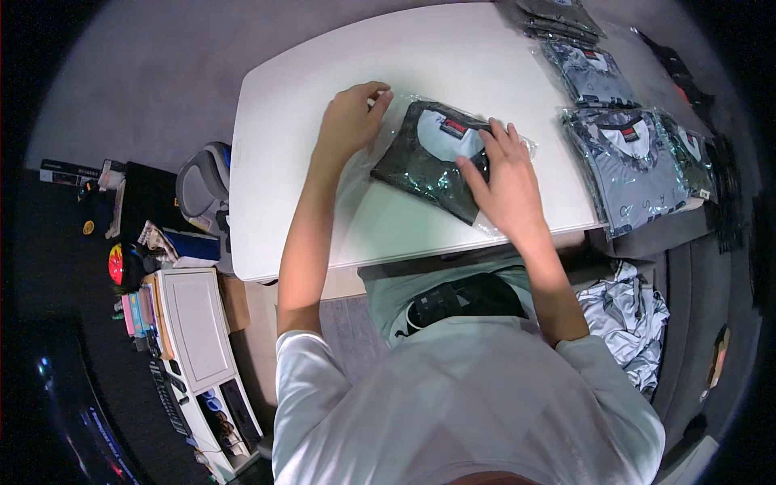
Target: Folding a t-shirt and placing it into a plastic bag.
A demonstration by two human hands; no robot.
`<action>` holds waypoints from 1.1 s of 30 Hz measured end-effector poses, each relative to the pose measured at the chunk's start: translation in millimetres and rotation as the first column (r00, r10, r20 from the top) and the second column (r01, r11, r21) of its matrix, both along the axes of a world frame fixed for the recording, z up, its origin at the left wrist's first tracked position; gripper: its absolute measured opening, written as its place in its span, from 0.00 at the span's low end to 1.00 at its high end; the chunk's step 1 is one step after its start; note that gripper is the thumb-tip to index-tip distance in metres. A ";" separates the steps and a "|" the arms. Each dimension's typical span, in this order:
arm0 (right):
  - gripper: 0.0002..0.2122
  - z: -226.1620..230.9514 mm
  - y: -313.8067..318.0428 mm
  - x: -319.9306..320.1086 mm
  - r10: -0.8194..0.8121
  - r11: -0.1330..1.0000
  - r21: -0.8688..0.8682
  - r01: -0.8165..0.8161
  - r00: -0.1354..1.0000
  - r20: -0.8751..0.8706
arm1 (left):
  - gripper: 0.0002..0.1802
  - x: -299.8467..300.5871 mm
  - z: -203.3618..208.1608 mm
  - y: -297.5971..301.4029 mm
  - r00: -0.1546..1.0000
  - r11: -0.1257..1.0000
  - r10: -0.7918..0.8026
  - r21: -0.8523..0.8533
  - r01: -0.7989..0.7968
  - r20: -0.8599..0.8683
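A dark folded T-shirt lies in a clear plastic bag on the white table, tilted to the right. Its pale inner neck shows a red and black label. At the bag's left edge, my left hand has its fingers curled together with the thumb close to the index finger, and the loose plastic appears pinched there. My right hand rests flat on the bag's right side, fingers apart, covering part of the shirt's shoulder.
On the white table's right side lie bagged grey T-shirts, with a further bagged shirt and a dark stack behind. Crumpled silvery plastic lies right of my lap. A chair and white cabinet stand left.
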State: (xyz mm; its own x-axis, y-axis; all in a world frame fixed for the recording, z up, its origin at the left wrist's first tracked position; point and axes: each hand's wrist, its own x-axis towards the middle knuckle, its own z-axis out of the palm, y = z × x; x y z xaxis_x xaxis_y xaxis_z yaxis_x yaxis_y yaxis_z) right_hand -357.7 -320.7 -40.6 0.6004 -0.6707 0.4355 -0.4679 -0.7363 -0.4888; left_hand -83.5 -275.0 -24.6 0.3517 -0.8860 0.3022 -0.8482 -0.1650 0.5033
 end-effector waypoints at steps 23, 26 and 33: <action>0.29 17.1 -13.5 -12.3 0.400 0.913 -0.005 -0.409 0.895 -0.198 | 0.22 5.6 -49.1 -0.5 1.000 0.999 0.026 -0.036 -0.026 0.005; 0.12 22.2 36.6 -24.0 0.480 0.777 0.368 -0.511 0.859 0.180 | 0.21 4.7 -42.0 2.8 0.999 0.999 0.051 0.001 -0.051 0.004; 0.24 -11.9 83.9 -46.1 -0.019 -0.240 0.820 -0.520 0.847 0.532 | 0.18 -12.9 -34.5 -20.0 0.979 0.961 -0.160 -0.205 0.184 0.127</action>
State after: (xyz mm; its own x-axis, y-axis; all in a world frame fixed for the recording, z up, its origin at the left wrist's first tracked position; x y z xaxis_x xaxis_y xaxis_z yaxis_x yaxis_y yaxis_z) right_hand -403.8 -236.8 -52.5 0.9060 -0.2734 -0.3233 -0.0678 0.6601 -0.7481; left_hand -96.4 -294.9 -59.1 0.1545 -0.8406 0.5192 -0.9056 0.0896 0.4146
